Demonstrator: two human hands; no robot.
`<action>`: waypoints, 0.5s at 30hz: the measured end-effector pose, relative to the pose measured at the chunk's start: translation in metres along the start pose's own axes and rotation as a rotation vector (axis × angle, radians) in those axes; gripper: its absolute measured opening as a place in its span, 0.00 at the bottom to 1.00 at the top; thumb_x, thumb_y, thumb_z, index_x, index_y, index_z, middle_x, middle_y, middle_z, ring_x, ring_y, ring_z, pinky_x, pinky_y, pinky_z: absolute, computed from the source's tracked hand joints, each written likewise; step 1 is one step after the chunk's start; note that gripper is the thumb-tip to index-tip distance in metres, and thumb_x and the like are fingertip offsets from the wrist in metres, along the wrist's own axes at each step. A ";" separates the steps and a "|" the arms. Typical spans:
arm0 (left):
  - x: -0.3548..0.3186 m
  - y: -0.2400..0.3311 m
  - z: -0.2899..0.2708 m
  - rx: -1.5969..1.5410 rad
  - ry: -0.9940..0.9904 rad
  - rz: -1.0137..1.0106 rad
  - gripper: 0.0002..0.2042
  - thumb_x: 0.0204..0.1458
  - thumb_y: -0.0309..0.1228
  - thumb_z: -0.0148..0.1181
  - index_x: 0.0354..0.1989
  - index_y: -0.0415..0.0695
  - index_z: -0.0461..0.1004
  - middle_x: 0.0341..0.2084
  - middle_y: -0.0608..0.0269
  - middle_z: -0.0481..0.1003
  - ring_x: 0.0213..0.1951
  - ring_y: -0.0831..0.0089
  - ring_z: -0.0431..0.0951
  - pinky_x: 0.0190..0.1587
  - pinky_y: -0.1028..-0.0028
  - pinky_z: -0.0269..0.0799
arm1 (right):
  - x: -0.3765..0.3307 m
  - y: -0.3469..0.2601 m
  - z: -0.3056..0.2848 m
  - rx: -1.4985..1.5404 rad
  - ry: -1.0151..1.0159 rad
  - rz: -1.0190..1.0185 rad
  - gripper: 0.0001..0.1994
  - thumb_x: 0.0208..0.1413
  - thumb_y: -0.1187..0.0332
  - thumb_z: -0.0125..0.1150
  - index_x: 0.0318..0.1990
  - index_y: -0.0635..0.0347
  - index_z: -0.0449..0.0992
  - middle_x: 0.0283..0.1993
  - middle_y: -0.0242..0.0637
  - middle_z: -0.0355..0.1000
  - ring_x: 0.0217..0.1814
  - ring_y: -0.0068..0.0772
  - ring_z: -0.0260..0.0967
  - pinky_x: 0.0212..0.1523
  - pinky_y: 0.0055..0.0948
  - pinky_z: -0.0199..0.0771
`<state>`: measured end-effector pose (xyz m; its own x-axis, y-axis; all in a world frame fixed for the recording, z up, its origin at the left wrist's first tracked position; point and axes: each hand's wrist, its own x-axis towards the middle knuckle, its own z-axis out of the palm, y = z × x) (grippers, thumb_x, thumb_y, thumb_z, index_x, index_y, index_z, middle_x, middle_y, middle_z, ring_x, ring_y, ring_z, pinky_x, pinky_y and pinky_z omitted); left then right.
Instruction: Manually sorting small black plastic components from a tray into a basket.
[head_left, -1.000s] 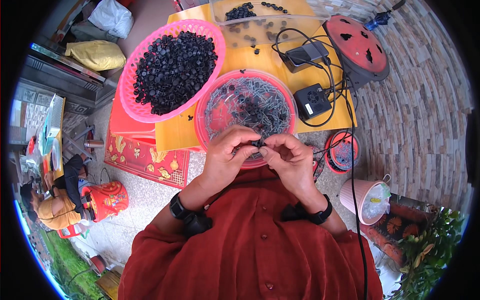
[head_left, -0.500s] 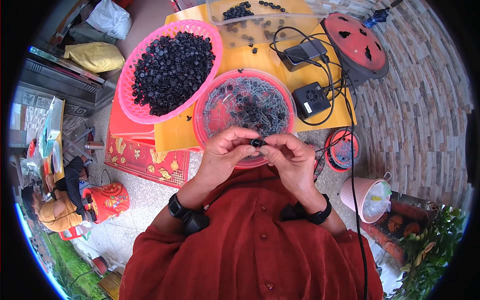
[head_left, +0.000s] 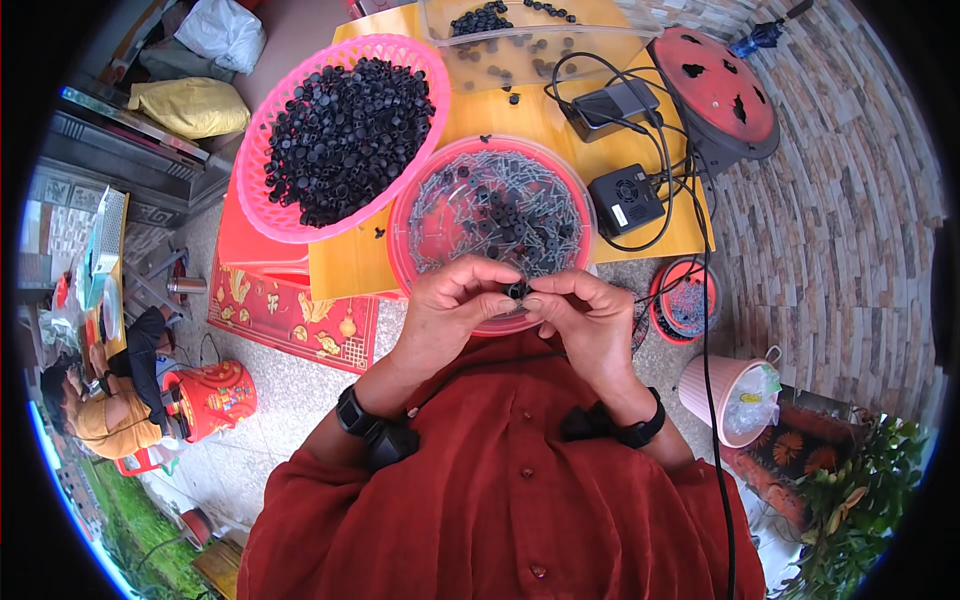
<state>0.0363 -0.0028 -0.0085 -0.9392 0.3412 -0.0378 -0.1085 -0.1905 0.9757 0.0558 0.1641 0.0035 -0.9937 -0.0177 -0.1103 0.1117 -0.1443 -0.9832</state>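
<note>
Our left hand [head_left: 440, 312] and right hand [head_left: 588, 318] pinch a small black cap [head_left: 517, 290] above a red-pink tub [head_left: 397, 232] of grey screw-like pieces [head_left: 525, 172].
The fingers [head_left: 490, 303] are clamped on it from both sides; the step looks like fingertip work on this piece, and the next move calls for a steady pinch. The yellow tabletop [head_left: 335, 278] bears a pink basket [head_left: 254, 182] of black caps [head_left: 350, 130]; a stone-patterned wall [head_left: 830, 200] rises at right.

A speckled floor [head_left: 295, 405] is bordered at right by a stone-strip wall [head_left: 830, 220] and partly covered by a red-and-gold mat [head_left: 285, 320].
</note>
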 end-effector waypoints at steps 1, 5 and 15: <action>0.000 -0.001 -0.001 -0.001 0.001 0.000 0.09 0.48 0.17 0.55 0.39 0.37 0.72 0.34 0.63 0.74 0.37 0.79 0.74 0.41 0.79 0.71 | 0.000 -0.001 0.000 0.020 -0.003 0.029 0.05 0.49 0.79 0.58 0.34 0.65 0.76 0.28 0.33 0.74 0.26 0.14 0.68 0.21 0.13 0.68; 0.000 -0.002 -0.002 0.101 0.016 0.101 0.08 0.48 0.17 0.55 0.37 0.36 0.73 0.34 0.63 0.74 0.38 0.78 0.74 0.41 0.79 0.71 | 0.002 -0.005 -0.001 0.004 -0.018 0.084 0.04 0.49 0.79 0.58 0.34 0.65 0.75 0.29 0.33 0.74 0.27 0.14 0.69 0.20 0.13 0.68; 0.000 -0.001 -0.004 -0.034 0.029 0.013 0.09 0.48 0.17 0.55 0.39 0.37 0.71 0.36 0.59 0.74 0.40 0.76 0.74 0.44 0.77 0.71 | 0.006 0.006 -0.004 0.112 -0.110 0.153 0.04 0.48 0.78 0.61 0.32 0.63 0.74 0.28 0.32 0.73 0.26 0.15 0.68 0.20 0.13 0.68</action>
<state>0.0353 -0.0065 -0.0098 -0.9495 0.3121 -0.0314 -0.1063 -0.2257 0.9684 0.0510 0.1671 -0.0041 -0.9598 -0.1552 -0.2340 0.2665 -0.2410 -0.9332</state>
